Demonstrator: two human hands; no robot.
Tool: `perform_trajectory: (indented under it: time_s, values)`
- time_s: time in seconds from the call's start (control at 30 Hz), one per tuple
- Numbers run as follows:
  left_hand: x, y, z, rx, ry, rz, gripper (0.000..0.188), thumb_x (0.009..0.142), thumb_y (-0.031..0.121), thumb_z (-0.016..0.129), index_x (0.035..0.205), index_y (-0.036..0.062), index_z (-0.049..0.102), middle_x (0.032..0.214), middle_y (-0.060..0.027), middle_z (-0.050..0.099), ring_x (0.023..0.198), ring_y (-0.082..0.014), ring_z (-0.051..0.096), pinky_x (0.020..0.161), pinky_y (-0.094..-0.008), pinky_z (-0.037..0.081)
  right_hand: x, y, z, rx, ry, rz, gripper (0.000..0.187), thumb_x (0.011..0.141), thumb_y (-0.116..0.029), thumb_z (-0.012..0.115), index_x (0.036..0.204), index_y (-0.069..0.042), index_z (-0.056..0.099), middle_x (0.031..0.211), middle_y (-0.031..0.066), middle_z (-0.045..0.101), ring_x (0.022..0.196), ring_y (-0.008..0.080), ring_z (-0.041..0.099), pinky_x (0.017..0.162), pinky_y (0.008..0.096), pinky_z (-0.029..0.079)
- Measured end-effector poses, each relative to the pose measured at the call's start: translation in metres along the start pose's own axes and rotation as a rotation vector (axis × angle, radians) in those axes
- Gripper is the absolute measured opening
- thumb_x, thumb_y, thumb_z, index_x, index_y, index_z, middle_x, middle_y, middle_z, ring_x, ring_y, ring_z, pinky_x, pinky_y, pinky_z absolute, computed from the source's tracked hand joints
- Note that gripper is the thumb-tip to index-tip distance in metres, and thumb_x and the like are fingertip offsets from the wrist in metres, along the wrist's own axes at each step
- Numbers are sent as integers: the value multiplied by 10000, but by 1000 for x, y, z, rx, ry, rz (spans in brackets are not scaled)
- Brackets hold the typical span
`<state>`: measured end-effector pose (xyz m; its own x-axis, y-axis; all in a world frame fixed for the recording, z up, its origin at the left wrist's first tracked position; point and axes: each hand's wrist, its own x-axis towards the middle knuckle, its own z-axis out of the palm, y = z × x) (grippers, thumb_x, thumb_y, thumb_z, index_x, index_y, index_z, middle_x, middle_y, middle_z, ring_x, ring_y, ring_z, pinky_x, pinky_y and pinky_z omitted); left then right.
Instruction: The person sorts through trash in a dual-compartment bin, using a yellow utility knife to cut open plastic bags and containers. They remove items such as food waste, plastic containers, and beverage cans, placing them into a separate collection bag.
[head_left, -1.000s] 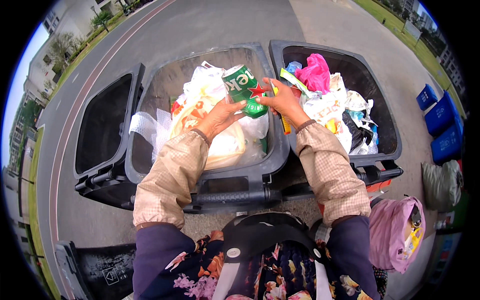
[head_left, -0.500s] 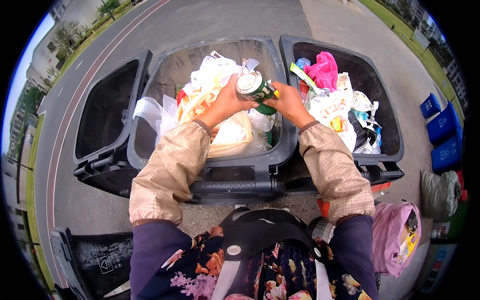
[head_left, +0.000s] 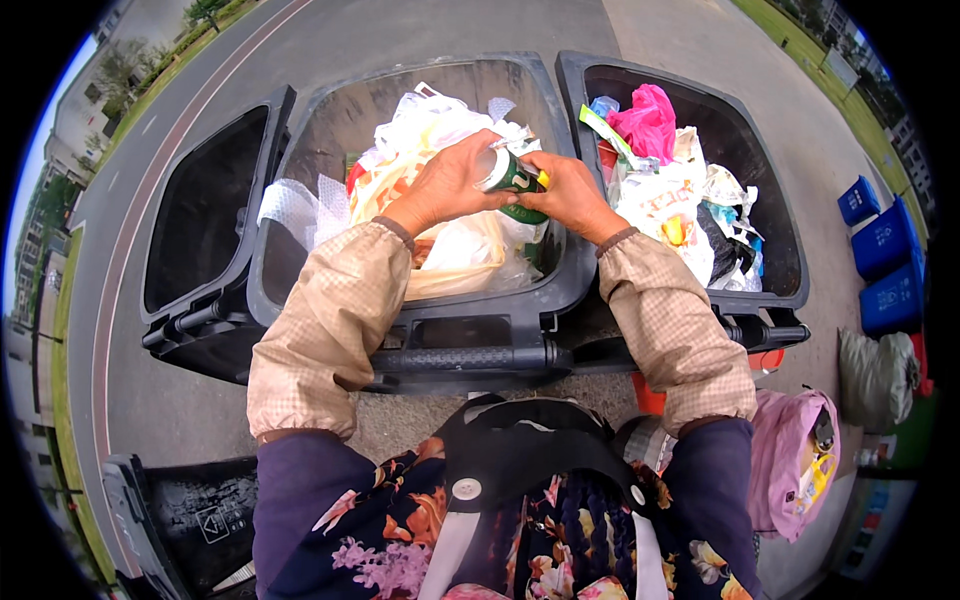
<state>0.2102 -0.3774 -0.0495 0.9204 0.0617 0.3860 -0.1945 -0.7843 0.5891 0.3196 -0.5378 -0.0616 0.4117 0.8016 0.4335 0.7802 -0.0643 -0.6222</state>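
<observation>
Above the middle bin I hold a green cup with a white top point(head_left: 512, 180) tilted between both hands. My left hand point(head_left: 447, 186) wraps its left side, with the fingers over the white end. My right hand point(head_left: 570, 196) closes on its right side, and a small yellow thing point(head_left: 543, 179) shows by the fingers. Below the hands, a cream plastic bag point(head_left: 462, 262) and white plastic bags point(head_left: 425, 125) fill the black middle bin point(head_left: 330, 125). Bubble wrap point(head_left: 290, 212) hangs over its left rim.
At the right stands another black bin point(head_left: 775, 190) holding a pink bag point(head_left: 645, 122) and wrappers. A dark bin point(head_left: 205, 205) is at the left. Blue bins point(head_left: 888, 245), a grey sack point(head_left: 876, 372) and a pink bag with things inside point(head_left: 780, 460) stand along the right side.
The cup has tipped over, so its white end now faces left and is partly hidden by my left fingers. Both hands sit slightly higher in view, as do the bins.
</observation>
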Motion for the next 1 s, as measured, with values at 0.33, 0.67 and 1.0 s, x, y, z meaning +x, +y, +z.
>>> perform_trajectory:
  time_s: [0.33,0.67,1.0]
  values:
    - [-2,15,0,94,119,189,490,637,161,744,1007,13,459,925,-142,523,866,-302,547,748,-335,436,-1,-6,-1,-137,70,-100,264,624,-116,708,838,-43,573,766,132,580,728,332,568,601,356,430]
    - [-9,27,5,110,220,198,319,656,92,655,928,47,494,867,-125,529,815,-316,549,655,-370,455,-8,-1,2,-72,180,-180,194,627,-141,701,740,-69,561,693,109,572,662,317,567,547,373,424]
    - [-17,6,-17,105,188,-77,778,563,208,808,1211,140,382,981,-75,454,888,-185,515,693,-286,467,-7,10,10,-15,193,42,187,648,-126,697,772,-52,578,703,140,585,666,325,573,547,375,426]
